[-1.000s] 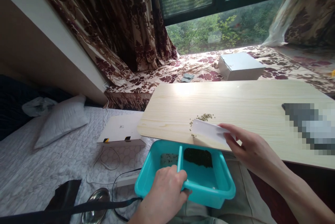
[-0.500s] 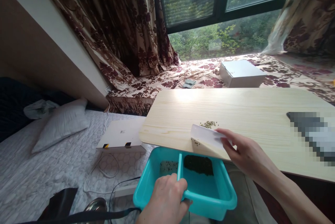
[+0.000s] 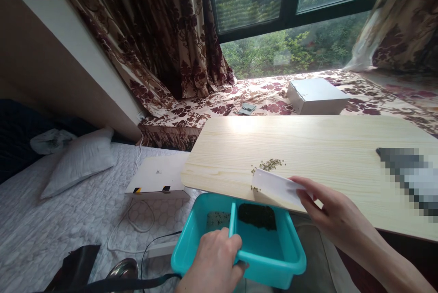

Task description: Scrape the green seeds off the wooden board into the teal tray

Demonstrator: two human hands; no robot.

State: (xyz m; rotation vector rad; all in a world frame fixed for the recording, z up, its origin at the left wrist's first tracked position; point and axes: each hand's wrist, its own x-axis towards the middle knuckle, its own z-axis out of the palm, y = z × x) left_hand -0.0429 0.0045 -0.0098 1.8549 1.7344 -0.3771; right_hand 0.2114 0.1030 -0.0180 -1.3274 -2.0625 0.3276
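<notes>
My left hand (image 3: 217, 256) is closed on the near rim of a teal two-compartment bin (image 3: 297, 249), by its divider. The bin sits against the table's front edge. Dark green grains (image 3: 256, 216) fill part of its right compartment; scattered dark specks (image 3: 218, 220) lie in the left one. Between the thumb and fingers of my right hand (image 3: 328, 204) is a white card-like piece (image 3: 275, 187), tilted on the tabletop near the edge. Small greenish beans or seeds (image 3: 271, 164) lie behind the piece, and a few show at its left end.
The pale wooden table (image 3: 219, 147) carries a dark, pixelated flat object (image 3: 407, 176) at the right. A white box (image 3: 157, 174) lies on the quilted bed (image 3: 85, 201) with cables. Another white box (image 3: 320, 92) stands on the window ledge.
My right hand and the white piece have shifted slightly right and toward me. More of the scattered seeds now show behind it. The bin has moved a little left.
</notes>
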